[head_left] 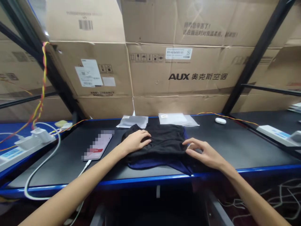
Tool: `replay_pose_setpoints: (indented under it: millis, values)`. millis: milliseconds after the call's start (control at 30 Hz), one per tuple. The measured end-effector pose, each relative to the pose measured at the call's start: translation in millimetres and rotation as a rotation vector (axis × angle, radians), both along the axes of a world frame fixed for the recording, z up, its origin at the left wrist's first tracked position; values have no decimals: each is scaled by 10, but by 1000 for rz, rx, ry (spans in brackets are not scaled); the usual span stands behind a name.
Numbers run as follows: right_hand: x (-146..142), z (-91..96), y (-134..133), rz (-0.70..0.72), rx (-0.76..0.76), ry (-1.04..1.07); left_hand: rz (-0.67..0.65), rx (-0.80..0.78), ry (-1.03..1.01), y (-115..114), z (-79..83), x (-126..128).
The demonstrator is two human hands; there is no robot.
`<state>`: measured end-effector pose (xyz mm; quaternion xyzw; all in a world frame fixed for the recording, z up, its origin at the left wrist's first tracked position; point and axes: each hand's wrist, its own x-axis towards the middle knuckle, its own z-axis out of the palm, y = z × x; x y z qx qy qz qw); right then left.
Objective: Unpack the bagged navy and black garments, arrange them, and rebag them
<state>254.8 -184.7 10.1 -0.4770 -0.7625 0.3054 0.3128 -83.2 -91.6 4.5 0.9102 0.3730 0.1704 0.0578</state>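
A folded black garment (pixel 164 141) with a dark blue underside or lining lies on the table, close to its front edge. My left hand (pixel 137 141) rests flat on the left part of the black fabric, its fingers stretched out. At the right edge of the garment is my right hand (pixel 202 152), with fingers loosely bent and a gap between thumb and index finger. Its fingertips touch or nearly touch the fabric. A dark blue part (pixel 152 163) of the garment shows along the front, toward the table edge.
Behind the garment lie two flat translucent packets, a left packet (pixel 133 121) and a right packet (pixel 177 119). A phone (pixel 98 146) on a white cable lies left. A white earbud case (pixel 220 121) and power strips (pixel 277 135) are nearby. Cardboard (pixel 150 72) walls the back.
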Motion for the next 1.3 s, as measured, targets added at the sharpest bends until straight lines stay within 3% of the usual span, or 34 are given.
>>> replay_pose_setpoints:
  millis: [167, 400, 667, 933, 1067, 1167, 1300]
  values:
    - [70, -22, 83, 23, -161, 100, 37, -3, -2, -7, -6, 9]
    - [247, -39, 17, 207, 39, 28, 44, 8, -23, 17, -30, -2]
    - [302, -5, -95, 190, 0, -142, 4, 23, -51, 27, -32, -19]
    - [374, 82, -29, 211, -200, -122, 5, 30, -34, 34, -46, -17]
    - [253, 158, 185, 86, -89, -136, 15, 30, -19, 6, -18, -20]
    - [50, 216, 427, 38, 93, -149, 26, 23, 9, -14, 32, 0]
    - [-300, 245, 721, 110, 264, -263, 51, 46, 47, -7, 85, 76]
